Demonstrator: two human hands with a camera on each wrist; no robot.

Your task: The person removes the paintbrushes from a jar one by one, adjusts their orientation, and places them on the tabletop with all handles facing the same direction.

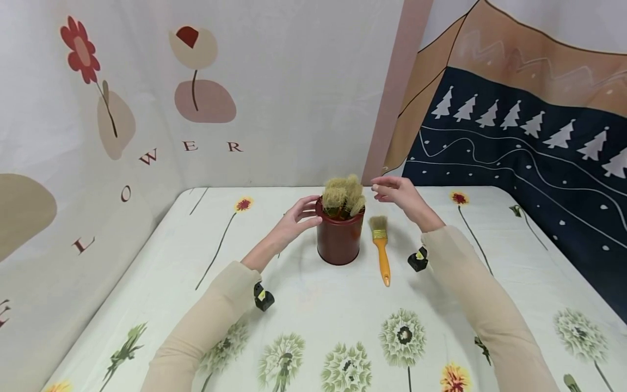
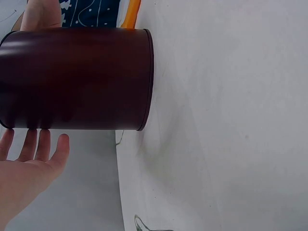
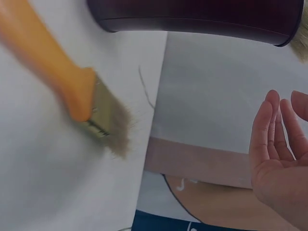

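Note:
A dark red cylindrical pot (image 1: 338, 242) stands upright on the table, with fuzzy yellow-green plant tufts (image 1: 343, 193) rising above its rim. At the pot's left side is my left hand (image 1: 296, 218), thumb toward me and fingertips right at the wall near the rim. Up close, the left wrist view has those fingers (image 2: 44, 144) fairly straight against the pot's edge. My right hand (image 1: 399, 196) hovers to the right of the tufts, loosely bent and holding nothing. Below it lies a paintbrush (image 1: 382, 250) with an orange handle and pale bristles, bristle end pointing away.
The table is covered by a white cloth (image 1: 313, 316) printed with flowers and dandelions. Behind it hangs a pale backdrop (image 1: 294, 81) with flower shapes and letters. A dark blue panel (image 1: 490, 147) with white trees borders the right side.

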